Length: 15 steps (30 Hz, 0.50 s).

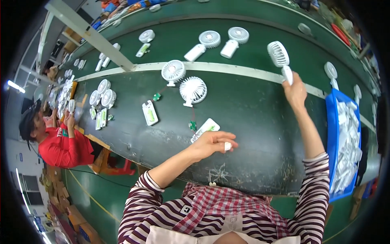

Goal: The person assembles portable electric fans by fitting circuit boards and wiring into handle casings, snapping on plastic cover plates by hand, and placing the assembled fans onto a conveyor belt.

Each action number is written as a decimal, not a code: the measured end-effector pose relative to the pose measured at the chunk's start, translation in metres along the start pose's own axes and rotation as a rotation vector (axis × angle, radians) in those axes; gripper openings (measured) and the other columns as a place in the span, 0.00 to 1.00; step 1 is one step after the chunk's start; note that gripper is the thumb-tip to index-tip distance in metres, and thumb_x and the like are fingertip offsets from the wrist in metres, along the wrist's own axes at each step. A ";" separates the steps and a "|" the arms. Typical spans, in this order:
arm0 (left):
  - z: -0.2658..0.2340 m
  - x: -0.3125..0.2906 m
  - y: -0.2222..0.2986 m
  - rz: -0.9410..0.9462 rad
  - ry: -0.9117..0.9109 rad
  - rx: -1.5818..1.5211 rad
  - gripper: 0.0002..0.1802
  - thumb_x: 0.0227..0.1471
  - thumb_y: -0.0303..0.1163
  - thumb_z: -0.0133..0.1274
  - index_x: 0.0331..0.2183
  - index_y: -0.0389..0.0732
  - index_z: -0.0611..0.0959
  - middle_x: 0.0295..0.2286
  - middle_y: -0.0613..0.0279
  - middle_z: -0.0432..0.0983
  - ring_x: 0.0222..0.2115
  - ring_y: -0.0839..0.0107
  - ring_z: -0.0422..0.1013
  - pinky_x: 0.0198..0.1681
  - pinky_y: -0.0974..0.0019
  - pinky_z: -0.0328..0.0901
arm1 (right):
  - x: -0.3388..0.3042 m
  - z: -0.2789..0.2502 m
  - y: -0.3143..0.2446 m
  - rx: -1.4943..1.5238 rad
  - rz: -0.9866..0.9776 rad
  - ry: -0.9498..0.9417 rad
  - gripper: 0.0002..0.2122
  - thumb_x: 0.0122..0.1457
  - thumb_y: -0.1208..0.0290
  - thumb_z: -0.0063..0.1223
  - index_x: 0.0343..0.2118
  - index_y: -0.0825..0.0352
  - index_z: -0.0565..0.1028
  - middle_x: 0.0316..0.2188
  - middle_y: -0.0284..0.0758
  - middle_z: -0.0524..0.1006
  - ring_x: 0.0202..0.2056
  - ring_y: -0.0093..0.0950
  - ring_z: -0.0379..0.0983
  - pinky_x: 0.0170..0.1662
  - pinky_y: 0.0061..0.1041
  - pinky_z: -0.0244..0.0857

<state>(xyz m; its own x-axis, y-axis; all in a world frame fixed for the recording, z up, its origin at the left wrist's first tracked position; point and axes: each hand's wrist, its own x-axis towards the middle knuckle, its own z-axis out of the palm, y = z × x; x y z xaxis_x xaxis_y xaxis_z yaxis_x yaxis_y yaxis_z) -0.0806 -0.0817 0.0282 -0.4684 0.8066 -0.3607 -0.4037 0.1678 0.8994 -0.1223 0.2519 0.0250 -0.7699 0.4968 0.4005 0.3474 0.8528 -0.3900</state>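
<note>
My right hand is closed round the handle of a white handheld fan, holding it up near the white rail between bench and belt. My left hand is above the bench with its fingers stretched out. A small white wrap or piece shows at its fingers. Partly under that hand lies an opened fan handle with a green battery. A red wire and a green circuit board join it to a fan head. Left of it lie another fan head and an opened handle.
A blue bin full of white handle parts stands at the right. Finished-looking fans lie on the green belt beyond the rail. More fan heads are grouped at the left. A person in red sits farther left.
</note>
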 end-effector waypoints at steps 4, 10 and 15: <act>-0.041 -0.007 0.030 0.108 0.154 0.031 0.16 0.48 0.27 0.50 0.42 0.35 0.75 0.34 0.56 0.75 0.31 0.74 0.72 0.32 0.74 0.66 | 0.066 0.049 0.046 -0.285 -0.119 0.138 0.18 0.42 0.69 0.54 0.39 0.63 0.68 0.31 0.40 0.69 0.34 0.40 0.69 0.34 0.37 0.66; -0.174 0.023 0.101 0.238 0.836 0.350 0.13 0.45 0.31 0.52 0.35 0.36 0.79 0.28 0.57 0.76 0.25 0.72 0.73 0.24 0.73 0.67 | 0.098 0.073 0.064 -0.435 -0.047 0.053 0.20 0.44 0.66 0.55 0.42 0.65 0.67 0.36 0.40 0.68 0.39 0.39 0.67 0.37 0.36 0.65; -0.365 0.071 0.118 0.210 1.330 1.028 0.22 0.39 0.41 0.55 0.37 0.37 0.78 0.28 0.51 0.76 0.32 0.64 0.73 0.37 0.64 0.65 | 0.071 0.059 0.042 -0.310 -0.222 0.132 0.25 0.47 0.64 0.52 0.49 0.66 0.64 0.45 0.44 0.64 0.45 0.42 0.62 0.45 0.37 0.58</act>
<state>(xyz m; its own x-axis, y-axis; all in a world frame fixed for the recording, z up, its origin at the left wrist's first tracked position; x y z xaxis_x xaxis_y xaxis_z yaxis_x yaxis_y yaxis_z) -0.4486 -0.2109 0.0188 -0.9476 -0.0491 0.3155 0.1364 0.8312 0.5390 -0.1940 0.3129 -0.0119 -0.7763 0.2943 0.5575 0.3408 0.9399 -0.0216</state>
